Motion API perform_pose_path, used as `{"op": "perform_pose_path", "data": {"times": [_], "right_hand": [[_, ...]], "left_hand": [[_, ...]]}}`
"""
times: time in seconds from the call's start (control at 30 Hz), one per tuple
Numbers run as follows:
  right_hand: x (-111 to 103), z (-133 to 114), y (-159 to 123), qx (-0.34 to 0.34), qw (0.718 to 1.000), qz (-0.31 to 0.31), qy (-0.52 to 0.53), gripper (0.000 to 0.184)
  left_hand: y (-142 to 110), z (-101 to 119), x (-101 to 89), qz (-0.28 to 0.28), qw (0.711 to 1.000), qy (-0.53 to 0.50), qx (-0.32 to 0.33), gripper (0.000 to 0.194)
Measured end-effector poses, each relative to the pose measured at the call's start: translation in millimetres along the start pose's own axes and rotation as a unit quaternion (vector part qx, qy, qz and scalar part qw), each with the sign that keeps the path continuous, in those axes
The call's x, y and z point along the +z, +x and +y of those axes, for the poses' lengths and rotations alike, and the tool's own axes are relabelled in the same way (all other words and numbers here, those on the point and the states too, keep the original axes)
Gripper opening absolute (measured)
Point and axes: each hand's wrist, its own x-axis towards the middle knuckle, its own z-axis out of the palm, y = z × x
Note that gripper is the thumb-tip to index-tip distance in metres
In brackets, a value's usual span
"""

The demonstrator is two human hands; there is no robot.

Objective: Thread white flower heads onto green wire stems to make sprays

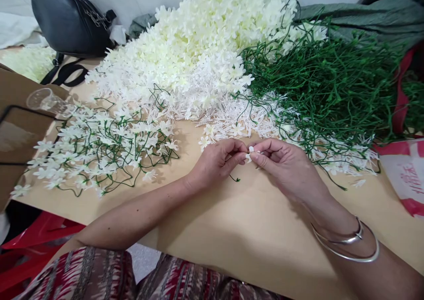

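Close together over the table, my two hands meet at a small white artificial flower (251,153). My right hand (289,166) pinches it between thumb and fingertips. Thumb and forefinger of my left hand (218,161) are closed at the flower's other side, on a green plastic stem (236,179) whose end pokes out below; most of the stem is hidden by the fingers. Just beyond the hands lie loose white stamen-like pieces (212,103) and a few blossoms.
A tall heap of cream-white blossoms (198,35) stands at the back. Tangled green stems (327,79) fill the right. Flowered stems (112,143) are spread at left, beside a clear plastic cup (49,101) and a cardboard box (23,114). A black bag (71,21) sits behind; a red-and-white packet (406,172) lies right.
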Motion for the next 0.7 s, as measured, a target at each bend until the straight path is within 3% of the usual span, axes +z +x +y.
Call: {"op": "perform_pose_path", "data": {"times": [0.23, 0.4, 0.57, 0.7], "right_hand": [[2, 1, 4, 0.005, 0.999, 0.014, 0.035, 0.038], [-10, -4, 7, 0.035, 0.997, -0.02, 0.067, 0.038], [-14, -5, 7, 0.022, 0.999, -0.015, 0.039, 0.033], [-10, -5, 6, 0.023, 0.999, -0.004, 0.042, 0.038]], "left_hand": [[1, -2, 2.8, 0.005, 0.999, -0.044, -0.017, 0.023], [2, -2, 7.3, 0.028, 0.995, -0.1, 0.012, 0.035], [0, -2, 5.7, 0.019, 0.998, -0.053, -0.011, 0.042], [0, -3, 4.1, 0.022, 0.998, -0.054, -0.002, 0.036]]}}
